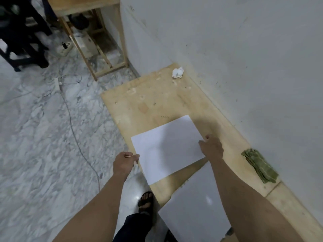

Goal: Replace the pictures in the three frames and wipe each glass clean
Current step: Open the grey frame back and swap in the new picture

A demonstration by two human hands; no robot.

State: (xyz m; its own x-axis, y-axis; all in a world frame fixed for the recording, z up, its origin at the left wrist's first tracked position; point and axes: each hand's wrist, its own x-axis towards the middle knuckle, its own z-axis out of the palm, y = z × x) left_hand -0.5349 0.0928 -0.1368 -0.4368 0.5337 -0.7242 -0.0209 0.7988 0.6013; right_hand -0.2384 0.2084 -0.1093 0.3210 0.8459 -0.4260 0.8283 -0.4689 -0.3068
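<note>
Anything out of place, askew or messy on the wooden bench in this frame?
Yes. The white sheet held by both hands lies skewed to the bench edge, its left corner overhanging. A crumpled white wad with crumbs sits at the far end, the wood is stained, and a rumpled green cloth lies against the wall.

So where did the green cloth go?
In the head view, the green cloth lies folded on the wooden board, at its right edge against the wall, just right of the right hand.
</note>
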